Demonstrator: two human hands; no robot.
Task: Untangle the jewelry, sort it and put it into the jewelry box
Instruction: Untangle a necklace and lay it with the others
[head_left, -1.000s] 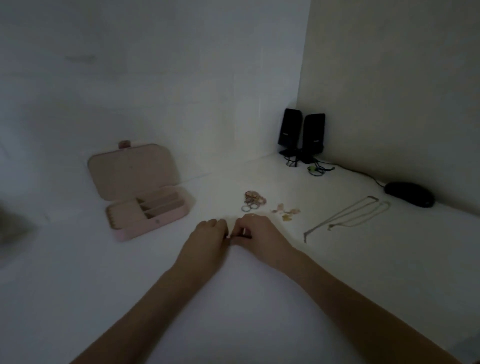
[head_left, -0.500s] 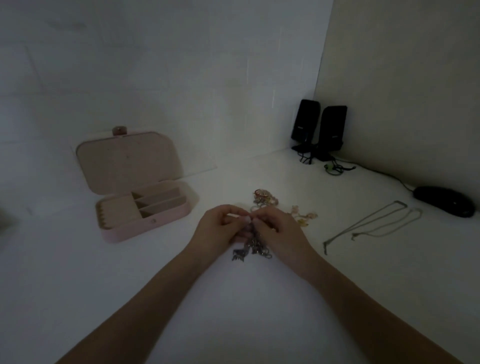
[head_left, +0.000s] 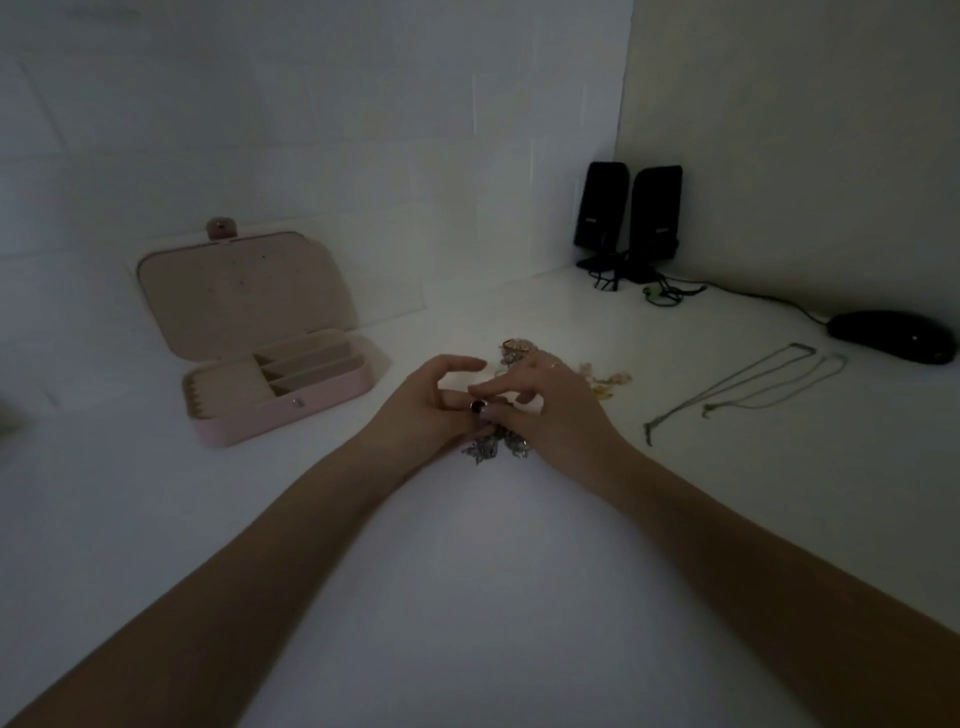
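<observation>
I saw both hands, left (head_left: 423, 402) and right (head_left: 556, 410), pinching the tangled jewelry (head_left: 493, 441), which dangled at their 6 o'clock. Dim light hid its links from me.

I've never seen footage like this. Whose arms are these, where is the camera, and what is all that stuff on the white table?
No machine here: a person wears a camera on the head, looking down at their own arms. The left hand and right hand meet over a silvery tangle of jewelry and work at it with their fingertips. On the white table, left, a pink jewelry box lies open. Beyond the hands lie rings and small pale pieces; right, two chains lie straightened. Two speakers and a computer mouse sit at the back.
</observation>
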